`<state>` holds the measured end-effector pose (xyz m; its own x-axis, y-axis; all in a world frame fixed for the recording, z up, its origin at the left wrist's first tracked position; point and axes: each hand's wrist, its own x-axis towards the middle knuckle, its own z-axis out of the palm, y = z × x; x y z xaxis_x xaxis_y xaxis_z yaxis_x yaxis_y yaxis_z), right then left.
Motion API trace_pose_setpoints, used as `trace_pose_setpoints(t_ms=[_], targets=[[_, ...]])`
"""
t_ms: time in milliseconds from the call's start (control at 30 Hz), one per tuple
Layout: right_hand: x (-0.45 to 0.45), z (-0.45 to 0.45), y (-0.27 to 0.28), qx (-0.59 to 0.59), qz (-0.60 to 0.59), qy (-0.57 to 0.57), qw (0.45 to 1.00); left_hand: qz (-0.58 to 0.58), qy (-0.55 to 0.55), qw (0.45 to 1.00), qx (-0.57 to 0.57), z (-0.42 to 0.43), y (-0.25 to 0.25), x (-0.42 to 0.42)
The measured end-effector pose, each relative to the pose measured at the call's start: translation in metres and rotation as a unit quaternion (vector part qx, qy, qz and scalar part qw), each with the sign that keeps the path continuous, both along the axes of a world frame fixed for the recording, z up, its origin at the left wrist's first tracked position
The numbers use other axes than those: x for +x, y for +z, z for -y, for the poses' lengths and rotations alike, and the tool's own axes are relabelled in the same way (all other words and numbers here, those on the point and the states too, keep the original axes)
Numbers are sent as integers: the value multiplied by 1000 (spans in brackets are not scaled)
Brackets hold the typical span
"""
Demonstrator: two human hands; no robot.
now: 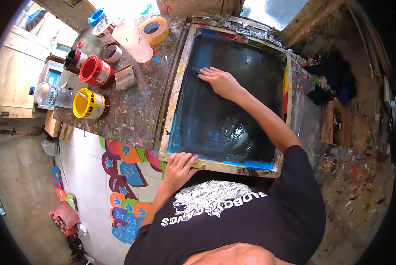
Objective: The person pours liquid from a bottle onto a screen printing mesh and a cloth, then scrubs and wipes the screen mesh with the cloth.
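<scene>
A wooden-framed printing screen (182,79) with dark, wet-looking mesh lies in front of me, blue tape or paint along its inner edges. My right hand (222,84) reaches over the mesh to its upper left part. Under its fingertips is a small dark, flat piece (195,71), perhaps a rag or sponge; the kind is not clear. Streaks and shiny wet patches show on the mesh. My left hand (179,168) is wrapped over the frame's near left corner, its thumb side out of sight.
On the paint-stained table (138,110) left of the screen stand a yellow paint can (90,104), a red paint can (95,71), a pale plastic bottle (134,42), a tape roll (154,31) and a water bottle (52,95). Colourful printed cutouts (129,174) lie on the tiled floor.
</scene>
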<state>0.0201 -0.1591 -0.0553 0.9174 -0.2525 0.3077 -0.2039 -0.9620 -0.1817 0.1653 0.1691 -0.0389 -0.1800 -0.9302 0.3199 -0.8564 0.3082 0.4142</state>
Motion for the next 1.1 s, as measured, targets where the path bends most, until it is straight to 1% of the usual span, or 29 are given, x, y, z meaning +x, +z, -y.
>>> trace_pose_setpoints(t_ms=[67,100,133,167,200,233,300,333,367,433,467,500,533,567,600,633,667,700,733,767,833,900,967,1000,1067,1100], targets=[[11,-22,-6,6,-9,-29,1000,3,-2,1000,-20,-1,3,-1],[13,-61,-8,19,18,39,999,9,-5,1000,-20,-2,2,1],[10,-99,-15,73,-14,109,991,-2,-4,1000,-27,-5,-1,0],[5,-131,-13,154,0,189,970,-15,-3,999,-37,-3,-6,-2],[3,-131,-7,141,7,228,963,-47,8,998,-48,-3,-8,-4],[0,-130,-2,130,13,267,955,-49,5,998,-45,-4,-10,-4],[3,-78,0,49,-46,175,982,-35,11,998,-49,-3,-8,-4],[5,-44,11,49,-82,75,993,-40,6,998,-45,-4,-10,-4],[5,-14,21,48,-117,-25,992,-41,6,998,-45,-2,-10,-4],[3,5,-28,8,31,-86,996,-48,6,998,-47,-3,-7,-4],[-1,-19,-19,68,-9,-41,997,-49,9,997,-52,-3,-7,-4],[-11,-55,-2,77,-45,13,996,-50,2,997,-55,-2,-9,-3],[-24,-85,-10,106,-55,102,988,-41,-3,998,-53,-2,-12,-2],[-44,-119,8,150,-83,158,972,-33,-7,998,-49,-3,-14,-1],[-70,-141,2,148,-100,180,967,-33,-10,998,-51,-2,-11,-1],[-97,-142,7,173,-115,206,956,-34,-11,998,-50,-1,-10,0],[-125,-124,24,223,-111,204,947,-38,-10,998,-51,-1,-10,0],[-148,-103,25,189,-130,117,966,-43,-8,998,-51,-1,-10,-2],[-165,-72,16,71,-113,86,987,-35,-10,998,-54,-1,-11,-1],[-170,-40,11,30,-130,21,991,-37,-13,998,-54,-1,-11,-1],[-138,-27,6,24,-58,-61,996,-49,-10,998,-47,0,-9,-1],[-84,-87,14,136,6,22,990,-54,-8,997,-50,-1,-7,-3],[-70,-139,-3,187,29,168,967,-47,-4,998,-40,-1,-5,-2],[-75,-129,4,184,31,167,968,-51,-6,998,-48,0,-2,-3],[-108,-91,29,142,-58,95,984,-56,-8,997,-47,0,-4,-3],[-111,-75,33,119,-101,62,986,-59,-7,997,-49,0,-4,-2]])
